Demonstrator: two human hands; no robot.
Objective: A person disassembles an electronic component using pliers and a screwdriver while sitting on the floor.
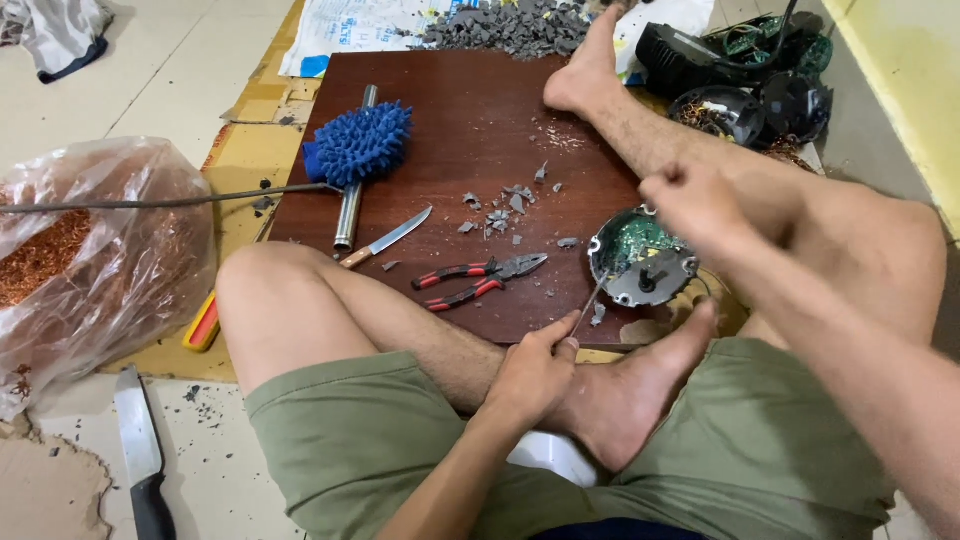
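Observation:
I sit on the floor with a dark wooden board (470, 120) between my legs. My left hand (535, 365) rests by my foot and grips a thin metal tool (590, 305) whose tip reaches a round device (642, 262) with a green circuit board. My right hand (690, 200) is blurred above that device, fingers closed; what it holds I cannot make out. Red-handled pliers (475, 280) lie on the board near my left knee.
On the board lie a small knife (390, 238), a blue mop head (360, 140) on a metal tube, and grey fragments (500, 210). A bag of copper wire (80, 250) sits left. A cleaver (140, 455) lies on the floor. Dismantled black devices (750, 70) pile up top right.

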